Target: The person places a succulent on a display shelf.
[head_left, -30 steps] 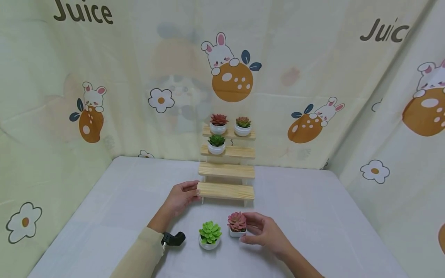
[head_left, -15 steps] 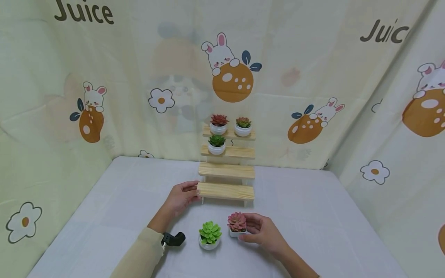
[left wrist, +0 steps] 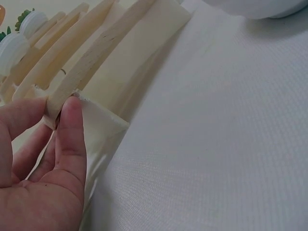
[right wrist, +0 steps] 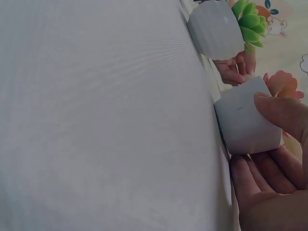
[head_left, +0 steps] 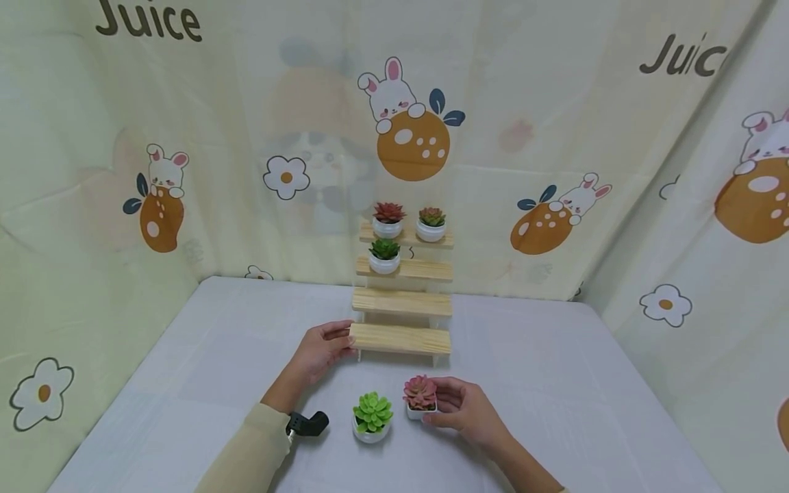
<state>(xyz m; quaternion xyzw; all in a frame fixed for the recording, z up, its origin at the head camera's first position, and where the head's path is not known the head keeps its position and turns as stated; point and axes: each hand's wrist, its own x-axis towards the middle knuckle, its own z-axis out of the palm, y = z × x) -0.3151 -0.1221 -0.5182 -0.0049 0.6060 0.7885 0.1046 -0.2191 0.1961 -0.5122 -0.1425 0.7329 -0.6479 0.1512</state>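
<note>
A stepped wooden plant stand (head_left: 401,339) rises at the middle of the table. My left hand (head_left: 320,352) pinches the left end of its lowest board, thumb and fingertips meeting at the board's corner in the left wrist view (left wrist: 53,168). My right hand (head_left: 473,414) holds a pink potted succulent (head_left: 420,393) from its right side. In the right wrist view, the thumb lies against the white square pot (right wrist: 250,120) and fingers reach round beneath it in the picture; the pot's base is right at the tablecloth. Left of it stands a bright green succulent (head_left: 372,412) in a round white pot.
On the stand's top board sit a dark red succulent (head_left: 387,213) and a green-and-red one (head_left: 431,218). A dark green succulent (head_left: 384,250) stands at the left of the board below. Behind the white-covered table (head_left: 524,356) hangs a printed curtain (head_left: 493,171).
My right thumb and fingers have drawn in slightly leftward onto the pink succulent's pot. My left hand and the stand have stayed where they were.
</note>
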